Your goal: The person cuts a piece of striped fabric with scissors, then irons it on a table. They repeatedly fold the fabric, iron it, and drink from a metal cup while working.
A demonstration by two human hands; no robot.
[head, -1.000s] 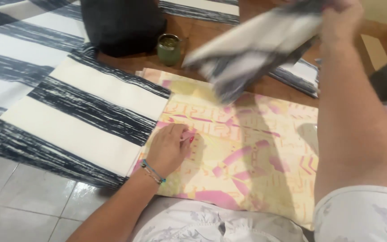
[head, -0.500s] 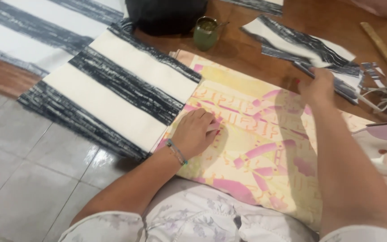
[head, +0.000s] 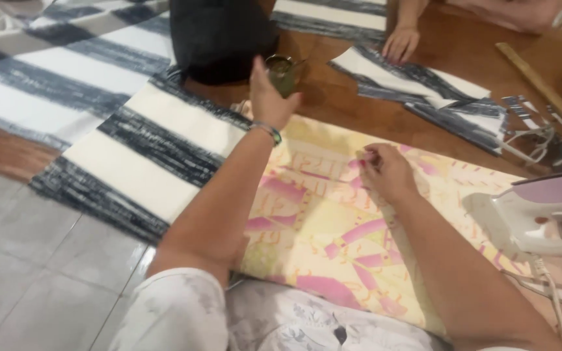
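Nearest to the person lies a yellow cloth with pink patches (head: pixel 333 227), spread flat over the near edge of the wooden table (head: pixel 372 114) and running from the lap out toward the middle. The right hand (head: pixel 385 170) rests on this cloth near its upper middle, fingers curled and pressed together as though pinching a bit of the fabric; whether anything small sits between the fingertips I cannot tell. Just to the right stands a white and lilac iron (head: pixel 541 214), its cord trailing down past the table's edge. Further out, the left hand (head: pixel 269 97) reaches beyond the cloth's far edge and closes around a small green glass cup (head: pixel 283 73), thumb and fingers wrapped on its side; a beaded bracelet (head: pixel 268 132) sits at the wrist. Left of the arm, a black-and-white striped fabric (head: pixel 131 149) hangs off the table above the pale tiled floor (head: pixel 40 273). Behind the cup sits a dark bag (head: pixel 219 36). Farther back, a folded striped piece (head: pixel 424 88) lies on the wood, with another person's hand (head: pixel 400 44) touching its far end and a wooden stick (head: pixel 541 84) at the right.
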